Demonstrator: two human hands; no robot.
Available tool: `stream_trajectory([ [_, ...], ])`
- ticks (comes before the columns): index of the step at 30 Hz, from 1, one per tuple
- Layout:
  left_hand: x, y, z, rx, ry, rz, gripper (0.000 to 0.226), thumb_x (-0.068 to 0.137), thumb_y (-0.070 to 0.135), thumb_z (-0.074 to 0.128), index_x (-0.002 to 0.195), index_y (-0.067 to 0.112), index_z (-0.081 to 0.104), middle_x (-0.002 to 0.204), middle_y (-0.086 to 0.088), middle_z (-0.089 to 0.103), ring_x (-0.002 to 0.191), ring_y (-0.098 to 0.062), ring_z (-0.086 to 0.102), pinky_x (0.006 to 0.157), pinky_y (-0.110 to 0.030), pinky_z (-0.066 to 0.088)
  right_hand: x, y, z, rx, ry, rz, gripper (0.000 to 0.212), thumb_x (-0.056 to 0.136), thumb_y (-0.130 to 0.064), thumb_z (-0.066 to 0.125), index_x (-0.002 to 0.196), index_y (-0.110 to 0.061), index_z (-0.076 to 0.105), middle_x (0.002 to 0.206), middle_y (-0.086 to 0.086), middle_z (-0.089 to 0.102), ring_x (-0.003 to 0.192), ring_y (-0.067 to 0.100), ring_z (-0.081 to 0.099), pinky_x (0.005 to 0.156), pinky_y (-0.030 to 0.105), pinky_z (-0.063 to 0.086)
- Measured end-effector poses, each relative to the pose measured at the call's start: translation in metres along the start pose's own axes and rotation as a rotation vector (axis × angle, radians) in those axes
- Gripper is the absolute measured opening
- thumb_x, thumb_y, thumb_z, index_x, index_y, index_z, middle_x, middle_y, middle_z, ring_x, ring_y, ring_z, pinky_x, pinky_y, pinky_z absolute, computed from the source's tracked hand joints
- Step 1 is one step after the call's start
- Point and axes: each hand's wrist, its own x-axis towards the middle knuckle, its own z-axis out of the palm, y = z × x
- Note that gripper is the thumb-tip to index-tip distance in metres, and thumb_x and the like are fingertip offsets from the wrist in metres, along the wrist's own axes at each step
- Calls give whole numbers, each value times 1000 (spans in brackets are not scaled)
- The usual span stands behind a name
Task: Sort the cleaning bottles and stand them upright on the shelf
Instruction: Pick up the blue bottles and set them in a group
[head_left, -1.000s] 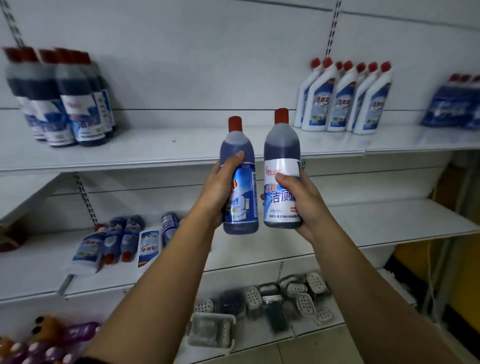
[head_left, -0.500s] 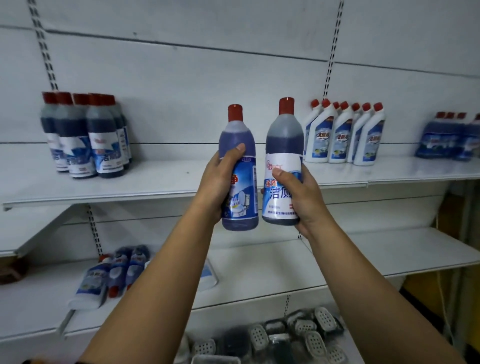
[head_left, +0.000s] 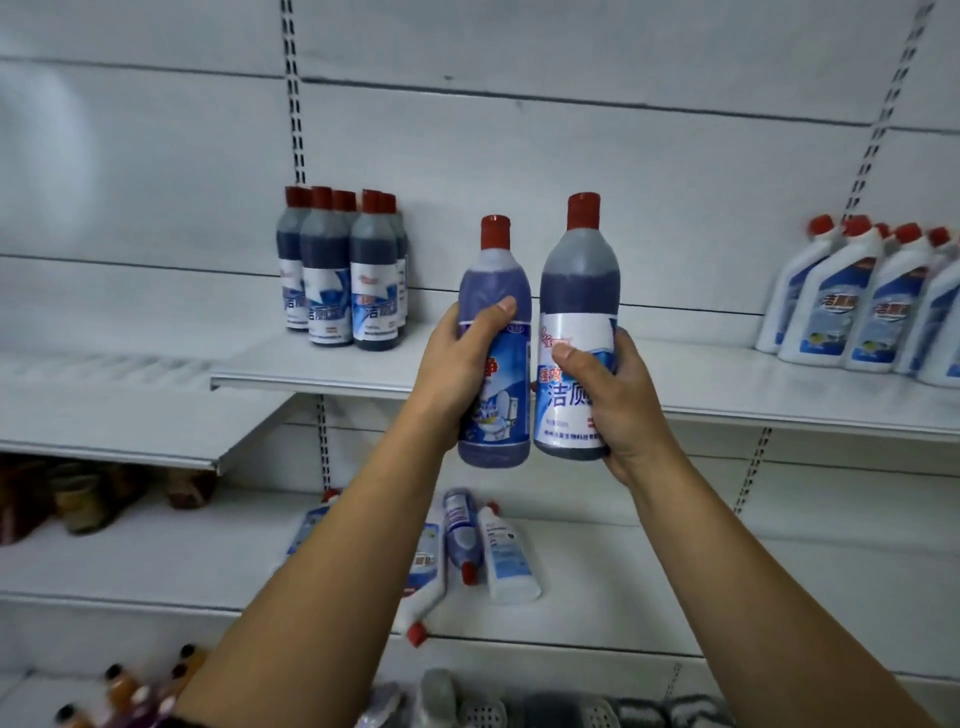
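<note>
Purple bottle, dark bottle labelled "洁厕"

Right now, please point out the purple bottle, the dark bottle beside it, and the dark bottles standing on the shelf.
Purple bottle (head_left: 493, 280): head view, bare shoulder.
Held dark bottle (head_left: 579, 275): head view, dark upper body.
Standing dark bottles (head_left: 375, 301): head view, front bottle's label.

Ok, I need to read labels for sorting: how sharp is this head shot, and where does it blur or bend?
Head view: the purple bottle and dark bottle at centre are sharp, large print readable; the small bottles at bottom left are smeared; the slotted upright at right leans from the wide lens; light is dim and bluish.
</note>
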Motion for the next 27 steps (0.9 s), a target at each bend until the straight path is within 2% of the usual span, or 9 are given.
stream_trajectory([
  [3,17,6,-41,13,39,23,33,91,36,66,118,19,58,95,-7,77,84,-27,75,71,-38,60,17,14,43,-7,4,-39,50,74,-25,76,119,-18,53,106,9,69,87,23,72,72,36,59],
  [6,35,18,-86,41,96,47,33,91,38,66,118,23,57,93,-2,76,80,-21,76,62,-30,59,34,30,91,-17,-1,-60,46,75,-29,75,114,-24,51,106,7,68,87,20,72,71,34,58],
  [10,60,33,-155,146,181,121,46,87,47,67,125,25,54,104,-3,74,84,-20,75,71,-35,61,59,53,153,-48,-15,-92,38,86,-16,72,113,-29,49,107,2,67,89,17,71,75,35,59],
  [16,82,50,-247,155,292,173,35,90,43,66,119,26,57,101,-1,75,83,-19,75,70,-34,60,90,90,239,-151,-71,-78,53,86,-22,72,128,-26,42,117,-2,65,99,11,68,84,33,57],
  [18,88,55,-269,186,297,197,36,90,42,66,119,25,57,101,-1,75,83,-19,75,69,-33,60,101,96,262,-228,-100,-93,58,87,-22,71,135,-23,38,121,-6,62,102,6,65,87,26,53],
  [21,95,58,-293,261,293,237,25,90,43,65,112,36,55,100,8,72,80,-8,74,62,-22,56,112,103,286,-319,-122,-72,66,87,-24,72,139,-19,31,119,-10,57,96,-3,58,75,4,44],
  [23,100,57,-304,267,283,241,21,91,42,65,108,40,54,102,11,71,82,-6,73,61,-19,55,119,111,295,-347,-118,-53,69,86,-19,73,138,-18,28,113,-11,56,91,-10,56,70,-1,42],
  [25,105,55,-312,280,274,246,20,91,41,65,108,41,54,105,10,70,86,-7,73,64,-21,56,124,117,301,-373,-132,-13,73,82,-18,74,137,-21,26,116,-7,56,94,-6,58,77,7,47],
  [27,109,53,-317,275,266,253,20,91,40,64,108,42,53,107,10,70,88,-8,72,67,-22,57,129,121,304,-431,-136,18,79,74,-32,74,137,-27,26,129,-1,50,109,6,57,96,26,49],
])
